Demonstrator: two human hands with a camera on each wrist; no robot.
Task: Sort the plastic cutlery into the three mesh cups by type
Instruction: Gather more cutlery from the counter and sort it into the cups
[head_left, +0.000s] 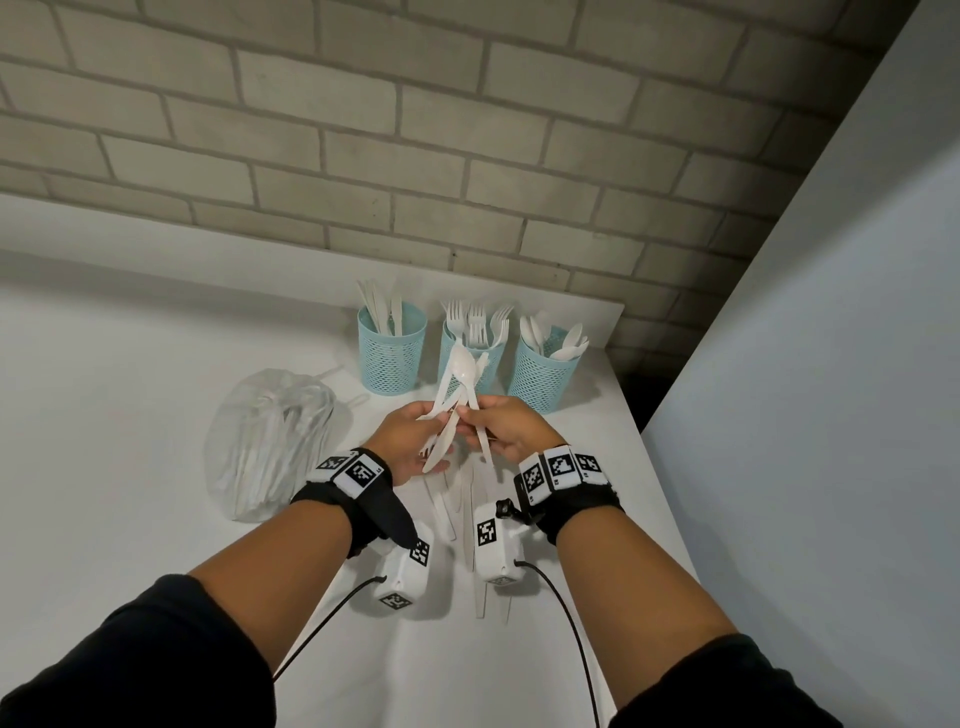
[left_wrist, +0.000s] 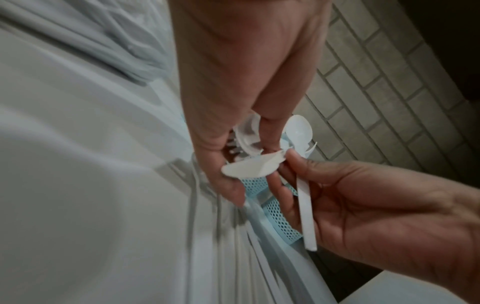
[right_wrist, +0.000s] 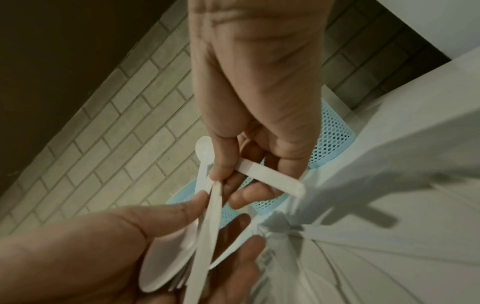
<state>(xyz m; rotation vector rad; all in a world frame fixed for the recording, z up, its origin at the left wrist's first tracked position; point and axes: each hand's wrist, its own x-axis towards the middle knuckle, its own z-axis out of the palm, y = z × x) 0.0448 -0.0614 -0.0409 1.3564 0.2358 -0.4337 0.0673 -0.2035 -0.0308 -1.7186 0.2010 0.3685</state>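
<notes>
A bundle of white plastic cutlery (head_left: 441, 431) is gripped in the left hand (head_left: 410, 441), fingers curled round the handles and thumb laid on top. A spoon (head_left: 462, 371) rises just above the fingertips of both hands, bowl up; its handle is pinched between thumb and forefinger of the right hand (head_left: 506, 428), the remaining fingers (right_wrist: 288, 156) curled loosely behind. Both hands are held close together, fingertips nearly touching over the bundle.

Beyond the fingertips three blue mesh cups are ranged against the brick wall (head_left: 363, 130): knife cup (head_left: 390, 358) to the left, fork cup (head_left: 485, 364) directly behind the raised spoon, spoon cup (head_left: 543, 376) to the right. Below the palms loose cutlery (head_left: 467, 519) is spread on the white table (head_left: 130, 364). Left of the left hand lies a clear plastic bag (head_left: 270, 441), more cutlery seen inside.
</notes>
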